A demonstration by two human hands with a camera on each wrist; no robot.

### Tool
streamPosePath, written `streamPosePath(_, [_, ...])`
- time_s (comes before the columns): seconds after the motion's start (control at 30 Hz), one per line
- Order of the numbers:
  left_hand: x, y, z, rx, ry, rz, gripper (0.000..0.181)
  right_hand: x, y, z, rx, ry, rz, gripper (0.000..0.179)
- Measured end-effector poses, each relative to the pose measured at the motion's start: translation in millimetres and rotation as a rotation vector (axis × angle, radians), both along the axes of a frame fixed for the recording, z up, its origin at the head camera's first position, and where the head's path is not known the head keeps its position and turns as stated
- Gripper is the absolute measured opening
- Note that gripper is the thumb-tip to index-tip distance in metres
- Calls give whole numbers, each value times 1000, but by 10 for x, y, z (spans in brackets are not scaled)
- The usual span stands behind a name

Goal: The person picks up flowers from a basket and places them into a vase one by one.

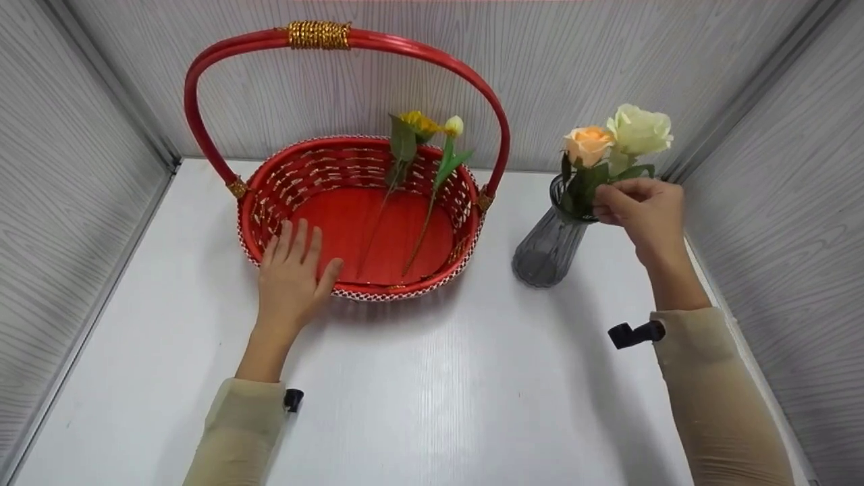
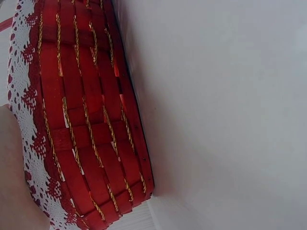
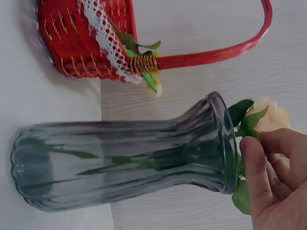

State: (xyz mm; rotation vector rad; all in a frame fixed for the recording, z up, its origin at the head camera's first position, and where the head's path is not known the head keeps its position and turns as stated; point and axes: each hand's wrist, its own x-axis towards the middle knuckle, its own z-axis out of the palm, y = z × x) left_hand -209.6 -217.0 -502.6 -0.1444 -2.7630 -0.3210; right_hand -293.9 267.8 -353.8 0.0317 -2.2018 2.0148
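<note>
My right hand (image 1: 641,212) pinches a rose stem at the mouth of a grey ribbed glass vase (image 1: 545,253). In the right wrist view, its thumb and forefinger are just beneath the peach rose (image 3: 271,117). A pale cream rose (image 1: 640,129) stands behind, and both stems run down into the upright vase. My left hand (image 1: 293,270) rests with straight fingers over the near left rim of a red woven basket (image 1: 358,293). Inside the basket lean a yellow flower (image 1: 420,123) and a white tulip (image 1: 453,126), their blooms above the back rim.
The basket's tall red handle (image 1: 405,46), wrapped in gold at its top, arches over it. A white table (image 1: 432,391) carries basket and vase. Grey wood-grain panels (image 1: 763,115) stand at the back and both sides. White lace (image 2: 24,96) edges the basket rim.
</note>
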Motion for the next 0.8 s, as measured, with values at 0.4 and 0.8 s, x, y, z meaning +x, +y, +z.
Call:
streamPosePath(0.4, [0,5,23,-1,-23,8,74,232,-304,-296,12,16,115,20])
streamPosePath(0.8, [-9,8,21,-2,-44,12,74,285,-978,-565,23,-80,258,25])
